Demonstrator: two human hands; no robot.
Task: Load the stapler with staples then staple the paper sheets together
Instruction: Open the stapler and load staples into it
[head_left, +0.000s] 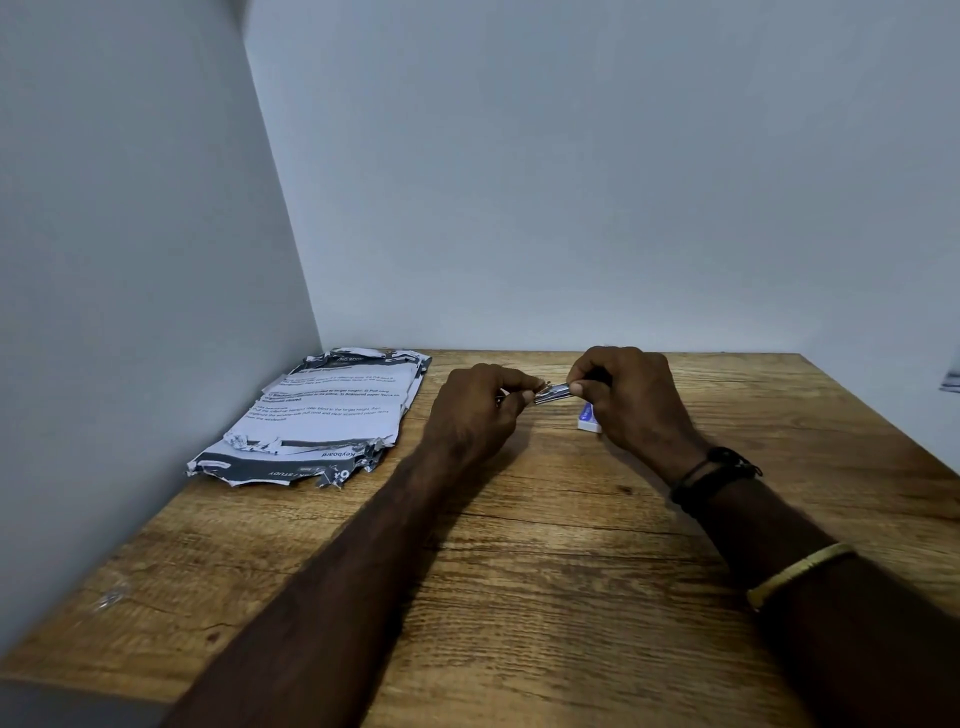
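A small silver stapler (554, 393) is held above the wooden table (519, 545), near its far edge. My right hand (628, 400) grips its right end. My left hand (480, 410) pinches at its left end with fingertips closed on something small and metallic; whether that is a strip of staples I cannot tell. A small white and blue staple box (588, 419) lies on the table just under my right hand, partly hidden by it. The stack of printed paper sheets (322, 415), with torn edges, lies at the far left by the wall.
Grey walls close the table at the back and on the left. The table's right edge runs diagonally at the right. Black bands and a gold bangle are on my right wrist.
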